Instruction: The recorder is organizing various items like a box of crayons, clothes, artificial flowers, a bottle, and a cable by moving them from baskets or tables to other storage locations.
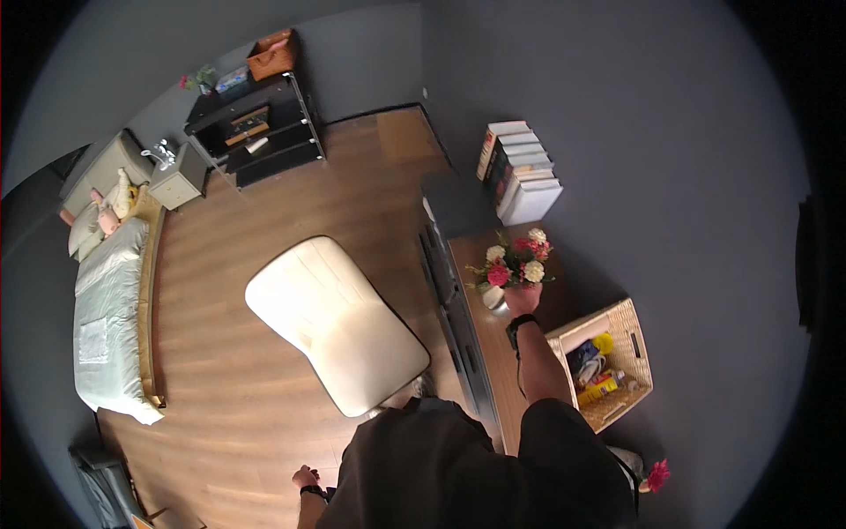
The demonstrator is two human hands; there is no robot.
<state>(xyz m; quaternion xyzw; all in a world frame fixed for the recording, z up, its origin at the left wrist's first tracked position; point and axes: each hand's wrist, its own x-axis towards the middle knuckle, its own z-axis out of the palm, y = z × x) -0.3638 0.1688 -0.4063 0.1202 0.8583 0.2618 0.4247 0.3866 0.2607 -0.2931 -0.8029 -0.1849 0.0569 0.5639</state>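
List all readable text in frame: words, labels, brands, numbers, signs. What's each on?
Nothing legible to quote.
Books against the wall: marks on spines, too small and blurred.
Yellow container in the basket: printed-looking marks, too blurred.
Blue box on the far shelf: too small to tell print from pattern.
Vase by the right hand: none visible.

Pale vase (492, 298) — red and white flowers (518, 256) atop — over brown cabinet (500, 363)

Vase (493, 298) between books (529, 181) and basket (641, 361)
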